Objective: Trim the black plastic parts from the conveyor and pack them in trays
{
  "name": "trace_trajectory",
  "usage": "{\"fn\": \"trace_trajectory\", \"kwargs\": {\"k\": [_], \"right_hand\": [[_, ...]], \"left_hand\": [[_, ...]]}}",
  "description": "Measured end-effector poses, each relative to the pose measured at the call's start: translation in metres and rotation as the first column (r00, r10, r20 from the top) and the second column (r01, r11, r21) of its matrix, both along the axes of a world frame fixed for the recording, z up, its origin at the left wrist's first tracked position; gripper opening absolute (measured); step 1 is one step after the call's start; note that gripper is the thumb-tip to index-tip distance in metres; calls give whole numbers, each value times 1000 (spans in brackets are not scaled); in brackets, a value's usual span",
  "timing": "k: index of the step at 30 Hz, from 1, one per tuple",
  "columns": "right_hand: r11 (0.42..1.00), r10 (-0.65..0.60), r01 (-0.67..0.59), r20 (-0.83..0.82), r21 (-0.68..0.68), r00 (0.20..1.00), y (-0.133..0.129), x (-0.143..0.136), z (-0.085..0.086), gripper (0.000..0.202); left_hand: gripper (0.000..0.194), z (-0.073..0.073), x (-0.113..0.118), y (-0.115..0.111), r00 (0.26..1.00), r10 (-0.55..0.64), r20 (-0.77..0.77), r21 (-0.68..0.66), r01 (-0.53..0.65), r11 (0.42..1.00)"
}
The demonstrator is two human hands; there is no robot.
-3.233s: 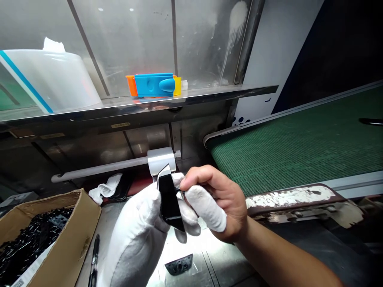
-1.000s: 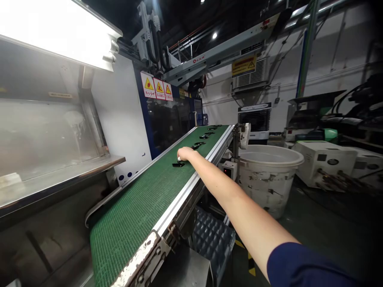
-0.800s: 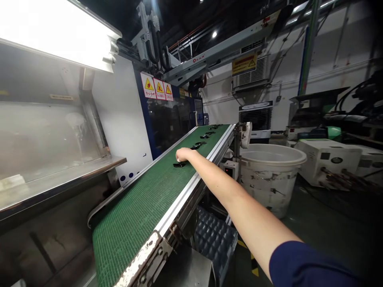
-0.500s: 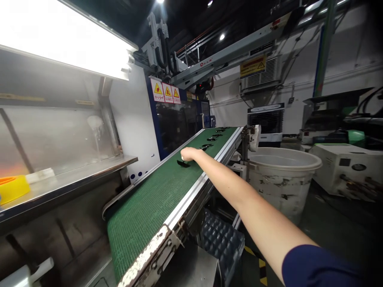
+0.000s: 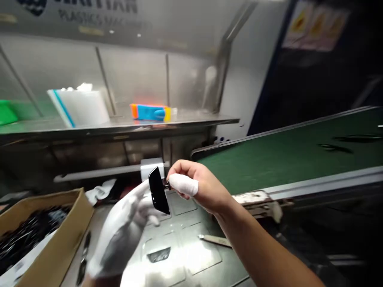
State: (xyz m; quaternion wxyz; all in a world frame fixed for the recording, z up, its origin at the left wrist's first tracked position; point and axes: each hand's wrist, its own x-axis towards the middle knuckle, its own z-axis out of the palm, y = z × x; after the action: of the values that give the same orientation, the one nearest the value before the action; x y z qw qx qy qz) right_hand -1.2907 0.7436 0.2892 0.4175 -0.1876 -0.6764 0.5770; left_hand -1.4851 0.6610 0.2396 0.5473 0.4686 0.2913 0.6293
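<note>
"Checking your right hand (image 5: 203, 187): what does it grip?"

"Your thumb and forefinger are pinched closed on the stem of the glossy black part (image 5: 158, 191), raised above the worktable (image 5: 185, 219)."

"And your left hand (image 5: 122, 223)?"

"Also above the worktable, gloved fingers loosely spread beside the part; blur obscures whether they touch it."

"Surroundings?"

"Tweezers (image 5: 217, 240) on the worktable; green conveyor (image 5: 257, 159) to its right."

The left hand (image 5: 124, 225) is blurred, the cardboard box (image 5: 70, 239) cut off.
</note>
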Motion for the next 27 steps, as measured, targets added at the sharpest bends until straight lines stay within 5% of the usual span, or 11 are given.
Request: {"fn": "trace_trajectory", "kwargs": {"k": [4,10,19,27], "right_hand": [[997,26,-29,-51,-70,998,6,-37,-23,31],[994,7,-16,-89,-108,996,26,-57,-47,29],[989,-11,-26,-246,-148,969,32,-41,-39,24],[986,28,-72,-274,-153,961,31,-33,-42,20]], "left_hand": [[47,-11,-9,12,985,-97,140,107,83,991],[34,-15,-20,29,976,-148,159,49,142,989],[35,1,-10,53,983,-165,81,40,163,986],[36,1,-2,49,978,-170,120,10,170,985]]}}
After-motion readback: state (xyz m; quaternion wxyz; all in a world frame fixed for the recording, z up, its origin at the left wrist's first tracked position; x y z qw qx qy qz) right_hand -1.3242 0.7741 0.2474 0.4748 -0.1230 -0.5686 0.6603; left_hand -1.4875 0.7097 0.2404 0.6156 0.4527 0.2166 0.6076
